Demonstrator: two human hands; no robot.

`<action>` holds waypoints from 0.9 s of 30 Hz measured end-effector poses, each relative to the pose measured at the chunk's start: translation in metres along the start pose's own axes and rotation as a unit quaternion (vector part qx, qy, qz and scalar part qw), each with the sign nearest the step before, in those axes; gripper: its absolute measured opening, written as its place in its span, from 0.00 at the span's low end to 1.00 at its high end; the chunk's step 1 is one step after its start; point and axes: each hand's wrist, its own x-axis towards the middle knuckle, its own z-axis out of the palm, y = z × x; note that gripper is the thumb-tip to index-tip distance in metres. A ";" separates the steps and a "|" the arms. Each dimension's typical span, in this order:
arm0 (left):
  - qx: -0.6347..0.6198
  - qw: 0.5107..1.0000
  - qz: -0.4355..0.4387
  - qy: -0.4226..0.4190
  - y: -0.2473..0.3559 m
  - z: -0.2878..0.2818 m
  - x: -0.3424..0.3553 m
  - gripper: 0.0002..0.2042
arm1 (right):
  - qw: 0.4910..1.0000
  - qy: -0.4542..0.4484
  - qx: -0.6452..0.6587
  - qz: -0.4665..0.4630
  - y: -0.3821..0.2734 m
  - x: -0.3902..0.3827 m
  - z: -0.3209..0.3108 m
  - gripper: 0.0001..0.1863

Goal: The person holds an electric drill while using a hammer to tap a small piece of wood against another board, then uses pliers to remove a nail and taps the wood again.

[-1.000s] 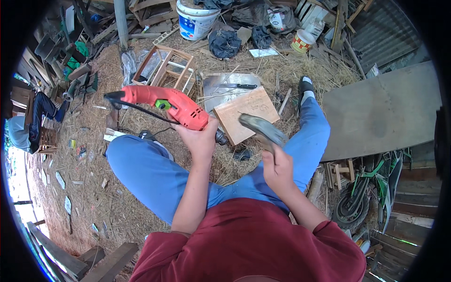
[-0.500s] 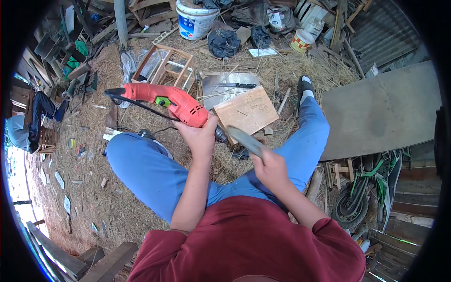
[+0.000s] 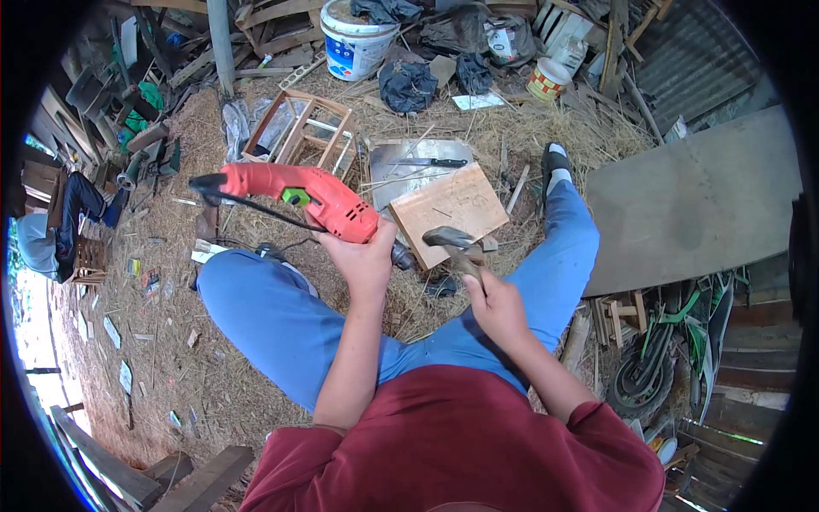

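My left hand (image 3: 363, 256) is closed round the front of a red power drill (image 3: 333, 200) with a green trigger, held sideways between my knees. Its chuck (image 3: 403, 255) points right and down, beside the near left corner of a wooden board (image 3: 456, 205). In my right hand (image 3: 497, 311) is a hammer (image 3: 449, 236), gripped by its wooden handle, the dark head raised in front of the board and apart from the chuck. Beyond the board, a knife (image 3: 448, 162) with a black handle lies on a flat metal sheet (image 3: 394, 182).
A small wooden frame (image 3: 296, 136) lies on the straw-covered ground ahead. Behind are a white bucket (image 3: 357, 47) and black plastic bags (image 3: 408, 86). A large flat panel (image 3: 682, 205) lies to the right, with a motorbike (image 3: 644, 363) below it. Another person (image 3: 81, 200) sits far left.
The hammer head, near the chuck and blurred before, has swung right and away from it. The drill has stayed nearly in place in my left hand.
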 end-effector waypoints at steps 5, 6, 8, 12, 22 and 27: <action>0.028 0.998 -0.048 -0.017 -0.008 -0.010 -0.002 0.33 | 0.963 0.149 0.104 -0.201 -0.047 -0.010 -0.023 0.11; 0.012 0.999 -0.037 -0.023 -0.015 -0.008 -0.001 0.34 | 0.963 0.137 0.093 -0.214 -0.027 -0.010 -0.013 0.12; -0.001 0.999 -0.024 -0.025 -0.017 -0.008 -0.003 0.34 | 0.991 0.057 0.005 -0.119 -0.008 -0.001 -0.007 0.13; 0.019 1.000 0.014 -0.004 -0.019 -0.005 0.003 0.32 | 0.999 0.023 -0.036 -0.029 -0.006 0.001 -0.011 0.18; 0.008 1.000 0.002 -0.003 0.003 0.004 -0.006 0.30 | 0.998 0.014 -0.049 -0.036 0.002 -0.004 -0.003 0.16; 0.053 0.998 -0.028 -0.027 -0.009 -0.007 -0.003 0.32 | 0.965 0.142 0.083 -0.206 -0.042 -0.014 -0.022 0.15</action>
